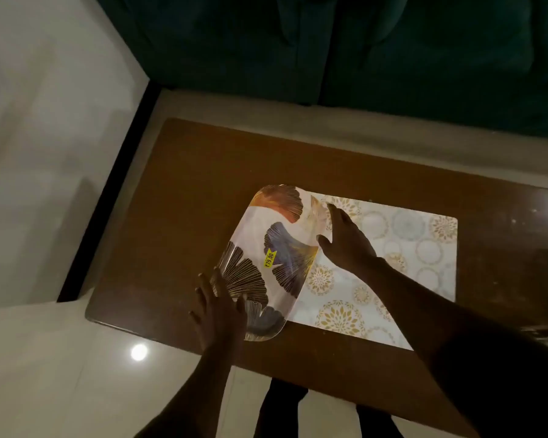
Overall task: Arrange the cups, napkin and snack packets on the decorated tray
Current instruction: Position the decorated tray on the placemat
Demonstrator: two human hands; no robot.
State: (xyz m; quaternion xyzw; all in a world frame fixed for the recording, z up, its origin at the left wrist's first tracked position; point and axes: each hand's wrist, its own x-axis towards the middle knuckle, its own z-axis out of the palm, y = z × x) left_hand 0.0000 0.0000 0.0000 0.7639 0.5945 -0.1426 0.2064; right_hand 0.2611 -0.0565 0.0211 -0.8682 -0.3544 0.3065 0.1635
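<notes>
While both hands lie spread, left hand (217, 314) and right hand (345, 245) touching tray (276, 222) edges

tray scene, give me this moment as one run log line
tray: half on placemat, empty | left hand: open at near edge | right hand: open at right edge | cups, napkin, snacks: not in view

Glossy leaf-printed tray (266, 235) on matt patterned placemat (408, 248), polished wooden table (203, 172).
</notes>
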